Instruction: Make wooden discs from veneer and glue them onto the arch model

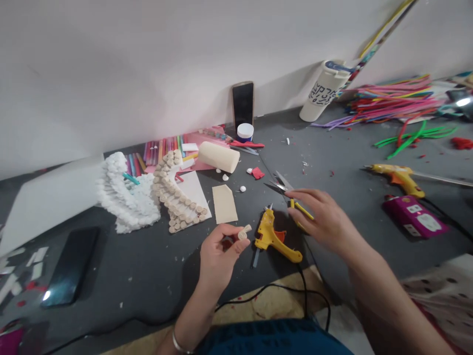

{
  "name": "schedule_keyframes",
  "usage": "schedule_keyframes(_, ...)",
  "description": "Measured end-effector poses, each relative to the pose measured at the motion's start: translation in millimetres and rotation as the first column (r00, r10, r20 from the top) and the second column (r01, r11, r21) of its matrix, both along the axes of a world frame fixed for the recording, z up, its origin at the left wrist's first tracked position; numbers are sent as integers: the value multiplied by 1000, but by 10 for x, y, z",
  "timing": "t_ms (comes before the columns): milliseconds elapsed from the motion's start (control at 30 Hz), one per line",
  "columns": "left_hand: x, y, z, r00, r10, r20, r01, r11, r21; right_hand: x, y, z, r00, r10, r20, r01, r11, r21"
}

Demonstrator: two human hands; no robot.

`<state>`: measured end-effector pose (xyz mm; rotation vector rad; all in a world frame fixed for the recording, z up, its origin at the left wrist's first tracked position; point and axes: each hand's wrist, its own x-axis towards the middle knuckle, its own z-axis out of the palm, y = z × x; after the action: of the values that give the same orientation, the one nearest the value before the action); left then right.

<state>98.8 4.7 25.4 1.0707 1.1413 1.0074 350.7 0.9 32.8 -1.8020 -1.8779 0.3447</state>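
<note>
My left hand (221,246) is closed in a pinch on a small cream foam piece (244,231), held just left of a yellow glue gun (273,236) that lies on the dark grey floor. My right hand (321,217) rests on yellow-handled scissors (286,190), fingers curled round the handles, blades pointing away to the upper left. A white fluffy piece (123,197) and a sheet covered with rows of cream foam discs (177,197) lie to the left. A cream foam cylinder (219,157) lies behind them.
A second yellow glue gun (397,176) and a purple box (414,216) lie at the right. Coloured pipe cleaners (391,101), a white cup (323,91), a phone leaning on the wall (243,103), a small jar (245,132), a dark phone (70,266) and a beige card (224,203) surround the spot.
</note>
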Motion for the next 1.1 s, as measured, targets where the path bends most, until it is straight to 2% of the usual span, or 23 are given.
schedule_keyframes(33,-8,2,5,1000,-6,-13,6,1000,10,-146,-34,68,986,58,-158,-63,998,-29)
schedule_keyframes(100,-23,3,4,999,-25,-37,26,999,27,-421,-82,141,908,79,-410,-153,976,-152)
schedule_keyframes(200,-57,-19,-8,997,-67,-43,69,997,41,-707,-110,133,819,9,-573,-191,947,-258)
schedule_keyframes(300,-103,-61,-20,996,-82,-36,83,996,40,-845,-114,111,804,-49,-592,-157,944,-290)
schedule_keyframes(400,-140,-97,-27,997,-65,-38,66,997,32,-919,-118,131,814,-47,-579,-144,949,-280)
schedule_keyframes(600,-150,-127,-22,999,-5,-46,5,1000,-8,-1016,-172,159,876,16,-483,-104,982,-155)
schedule_keyframes(767,-128,-145,-17,998,53,-36,-52,998,37,-1066,-204,182,864,41,-502,-115,987,-117)
schedule_keyframes(1100,-85,-139,-72,986,47,157,-44,999,-21,-1062,-210,175,836,24,-548,-112,986,-127)
